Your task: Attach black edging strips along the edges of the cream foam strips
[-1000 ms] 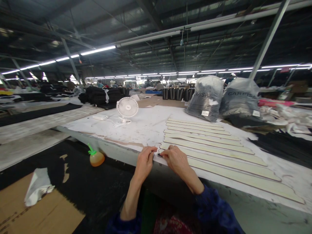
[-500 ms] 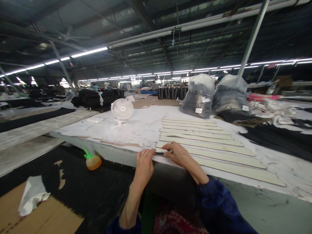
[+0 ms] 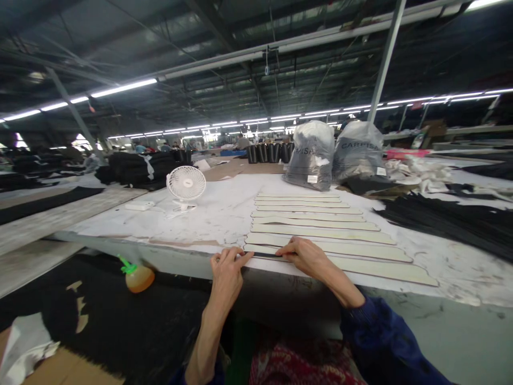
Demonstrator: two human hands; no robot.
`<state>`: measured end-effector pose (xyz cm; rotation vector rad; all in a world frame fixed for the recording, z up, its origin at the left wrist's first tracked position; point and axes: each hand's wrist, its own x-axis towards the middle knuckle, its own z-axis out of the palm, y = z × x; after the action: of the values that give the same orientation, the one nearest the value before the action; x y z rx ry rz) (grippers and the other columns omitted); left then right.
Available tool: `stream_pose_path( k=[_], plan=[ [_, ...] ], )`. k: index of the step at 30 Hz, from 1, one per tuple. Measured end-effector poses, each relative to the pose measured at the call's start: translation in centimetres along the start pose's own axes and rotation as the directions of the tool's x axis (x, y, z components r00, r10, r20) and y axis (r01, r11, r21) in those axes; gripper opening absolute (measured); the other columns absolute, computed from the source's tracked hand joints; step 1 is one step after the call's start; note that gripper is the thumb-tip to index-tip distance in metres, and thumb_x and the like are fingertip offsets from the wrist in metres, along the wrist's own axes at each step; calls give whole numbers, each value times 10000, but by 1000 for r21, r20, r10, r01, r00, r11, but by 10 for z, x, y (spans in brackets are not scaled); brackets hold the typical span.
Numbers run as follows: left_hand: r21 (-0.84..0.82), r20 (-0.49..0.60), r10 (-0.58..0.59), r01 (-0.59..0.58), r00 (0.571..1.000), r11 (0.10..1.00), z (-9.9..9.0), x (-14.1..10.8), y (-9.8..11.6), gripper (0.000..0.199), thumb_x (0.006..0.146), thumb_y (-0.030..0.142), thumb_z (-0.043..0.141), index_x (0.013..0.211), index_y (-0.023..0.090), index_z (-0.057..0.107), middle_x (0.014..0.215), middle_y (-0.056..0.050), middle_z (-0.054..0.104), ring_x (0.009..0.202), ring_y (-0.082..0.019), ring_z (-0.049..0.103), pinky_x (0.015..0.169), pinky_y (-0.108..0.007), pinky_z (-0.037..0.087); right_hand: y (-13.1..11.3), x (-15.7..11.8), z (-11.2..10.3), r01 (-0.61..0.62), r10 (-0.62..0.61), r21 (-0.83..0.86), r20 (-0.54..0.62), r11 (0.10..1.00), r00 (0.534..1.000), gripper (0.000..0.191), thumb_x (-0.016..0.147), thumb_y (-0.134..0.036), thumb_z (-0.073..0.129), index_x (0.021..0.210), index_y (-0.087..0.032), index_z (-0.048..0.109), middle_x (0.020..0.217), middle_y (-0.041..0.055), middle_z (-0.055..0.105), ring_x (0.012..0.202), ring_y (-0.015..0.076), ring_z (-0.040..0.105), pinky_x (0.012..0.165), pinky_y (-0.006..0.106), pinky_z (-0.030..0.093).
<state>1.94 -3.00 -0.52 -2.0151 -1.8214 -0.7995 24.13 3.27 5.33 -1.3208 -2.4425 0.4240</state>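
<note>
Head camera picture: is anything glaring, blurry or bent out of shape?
Head view: ceiling tubes glare white against the dark roof; head view, background: dark piles look soft; head view, nearer: pale strips read clearer, the table's front edge seems bowed.

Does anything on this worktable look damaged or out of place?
The white table covering looks smudged and worn, with a brownish patch along its front edge, left of the left hand. Otherwise, the pale strips lie roughly parallel; no spill shows.
</note>
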Motion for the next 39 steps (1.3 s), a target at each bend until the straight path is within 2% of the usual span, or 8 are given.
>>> stream_pose_path(
  k=[12, 17, 21, 23, 26, 29, 32, 39],
  plan=[
    [17, 28, -41, 41, 999, 999, -7, 1, 8, 535, 798, 2, 396, 1080, 368, 666, 1068, -27, 651, 979, -233, 497, 860, -458, 288, -8, -6, 1, -14, 15, -148, 9, 989, 1000, 305, 876, -239, 500, 1040, -378, 717, 988, 27, 635, 917, 191, 611, 727, 258, 432],
    [-388, -2, -164, 150, 987, 909, -3, 0, -7, 436, 854, 93, 365, 1059, 311, 681, 999, -32, 680, 966, -215, 533, 911, -453, 349, -9, -7, 1, 18, -17, -170, 12, 985, 1000, 322, 887, -230, 477, 1044, -382, 714, 978, 38, 623, 917, 198, 603, 707, 262, 425],
    [-768, -148, -530, 241, 835, 594, -3, -5, -25, 295, 887, 298, 438, 1077, 213, 647, 1007, -50, 654, 1004, -192, 572, 908, -359, 432, -8, -7, 0, 28, -22, -174, 35, 984, 999, 321, 887, -225, 476, 1040, -371, 717, 973, 46, 616, 900, 196, 598, 681, 258, 412],
    [-786, -181, -604, 255, 776, 563, -6, -7, -25, 281, 877, 327, 461, 1048, 197, 642, 996, -47, 634, 934, -174, 584, 868, -326, 456, -8, -7, -1, 30, -23, -176, 41, 984, 999, 321, 886, -222, 476, 1039, -370, 717, 967, 47, 615, 894, 192, 596, 678, 255, 409],
    [-711, -191, -447, 190, 874, 677, -11, -4, -7, 248, 894, 280, 432, 990, 193, 644, 971, -47, 631, 906, -165, 579, 877, -327, 459, -8, -7, -1, 29, -22, -176, 41, 984, 999, 332, 882, -212, 474, 1048, -373, 713, 966, 48, 614, 884, 189, 595, 682, 253, 415],
    [-622, -155, -107, -13, 982, 783, -8, 5, 22, 315, 903, 156, 351, 1032, 195, 636, 1038, -63, 634, 1027, -175, 545, 941, -347, 434, -7, -7, -1, 40, -33, -183, 38, 982, 999, 348, 875, -196, 471, 1043, -381, 713, 959, 46, 612, 874, 189, 599, 686, 256, 420],
    [-538, -44, 105, -112, 994, 835, 2, 13, 43, 419, 873, 68, 317, 1167, 193, 589, 1025, -71, 638, 1004, -181, 530, 912, -354, 445, -7, -7, -1, 73, -69, -192, 27, 979, 997, 350, 872, -196, 473, 1037, -392, 711, 944, 40, 612, 866, 182, 603, 696, 255, 425],
    [-405, 86, 112, -68, 990, 912, 14, 16, 44, 495, 860, 44, 294, 1252, 219, 540, 953, -53, 626, 943, -193, 519, 863, -351, 444, 21, -23, -24, 56, -54, 54, -32, 997, 998, 334, 857, -226, 491, 1123, -242, 692, 957, 70, 691, 858, 188, 613, 794, 289, 450]
  ],
)
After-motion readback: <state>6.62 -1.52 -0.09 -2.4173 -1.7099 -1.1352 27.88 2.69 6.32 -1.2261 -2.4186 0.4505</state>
